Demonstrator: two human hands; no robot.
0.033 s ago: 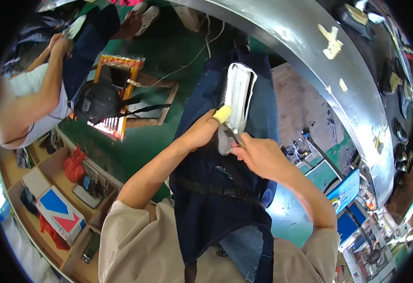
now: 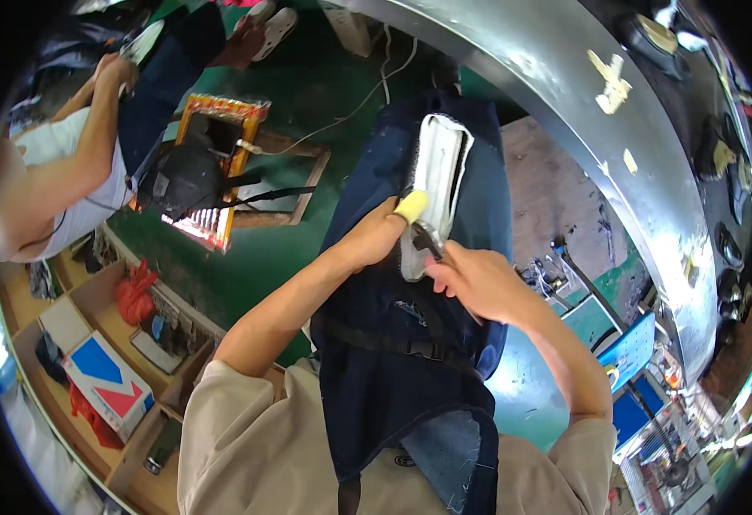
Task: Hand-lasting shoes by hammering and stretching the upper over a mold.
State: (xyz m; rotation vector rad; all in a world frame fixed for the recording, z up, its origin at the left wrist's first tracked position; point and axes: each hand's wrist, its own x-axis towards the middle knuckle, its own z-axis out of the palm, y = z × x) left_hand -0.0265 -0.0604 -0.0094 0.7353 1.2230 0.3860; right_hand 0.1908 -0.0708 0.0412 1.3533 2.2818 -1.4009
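A long, sole-shaped white piece, which looks like the underside of a shoe with a pale folded edge, lies lengthwise on my dark blue apron. My left hand grips its left side, with a yellow cover on the thumb pressed near the white edge. From the right, my right hand is closed around a metal hand tool resembling pincers. The tool's curved head meets the near part of the white piece, close to the left thumb. Both palms hide part of what they grip.
A curved metal bench edge sweeps round the far and right sides. At left, another person sits working near a black bag and an orange frame. Wooden compartments hold a box and red bags.
The tool in my right hand has turned slightly, and a handle end now shows beneath that hand. The whole view has shifted a little.
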